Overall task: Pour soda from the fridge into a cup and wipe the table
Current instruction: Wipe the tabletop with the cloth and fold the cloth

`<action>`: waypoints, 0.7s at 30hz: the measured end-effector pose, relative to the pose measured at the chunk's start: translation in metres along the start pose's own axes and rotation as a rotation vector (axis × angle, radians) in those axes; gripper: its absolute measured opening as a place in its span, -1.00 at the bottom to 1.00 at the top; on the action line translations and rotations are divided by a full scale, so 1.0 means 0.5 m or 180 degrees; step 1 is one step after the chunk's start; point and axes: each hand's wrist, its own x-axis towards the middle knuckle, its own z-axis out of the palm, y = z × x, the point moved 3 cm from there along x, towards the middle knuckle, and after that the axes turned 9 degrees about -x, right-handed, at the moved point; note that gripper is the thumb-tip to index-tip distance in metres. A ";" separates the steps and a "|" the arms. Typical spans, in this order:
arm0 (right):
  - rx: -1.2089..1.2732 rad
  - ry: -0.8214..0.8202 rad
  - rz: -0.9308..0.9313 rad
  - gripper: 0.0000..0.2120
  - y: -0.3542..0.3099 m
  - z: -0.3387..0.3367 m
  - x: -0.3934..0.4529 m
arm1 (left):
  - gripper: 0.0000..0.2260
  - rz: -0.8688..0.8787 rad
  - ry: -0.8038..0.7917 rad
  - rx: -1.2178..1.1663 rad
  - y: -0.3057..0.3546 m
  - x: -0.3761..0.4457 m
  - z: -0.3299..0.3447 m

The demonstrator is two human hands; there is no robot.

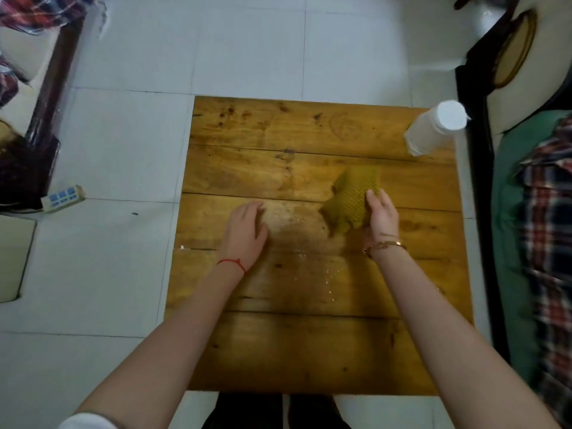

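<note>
Head view, looking down on a square wooden worktop (309,351) standing on a white tiled floor (123,150). Right hand (382,216) has its grip closed on a bunched olive-green waffle cloth (349,199), which hangs partly lifted with its lower folds near or touching the boards; contact cannot be confirmed. Left hand (247,230) lies palm-down on the wood with fingers loosely spread, holding nothing. Between the hands sits a pale wet smear (284,219), with small droplets (328,284) trailing toward the near edge. White cup (433,128) stands at the far right corner, well apart from both hands; its contents are not visible. Judged stage: wiping, spill not yet cleared. Risks: a bunched cloth may only spread the liquid; a wide sweep toward the far right could knock the cup; droplets near the front are easily missed.
</note>
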 end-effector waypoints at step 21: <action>-0.4430 -0.0444 -0.2029 -0.59 0.360 -0.293 -0.267 | -0.47 0.0002 -0.0240 0.0983 -0.026 -0.364 0.224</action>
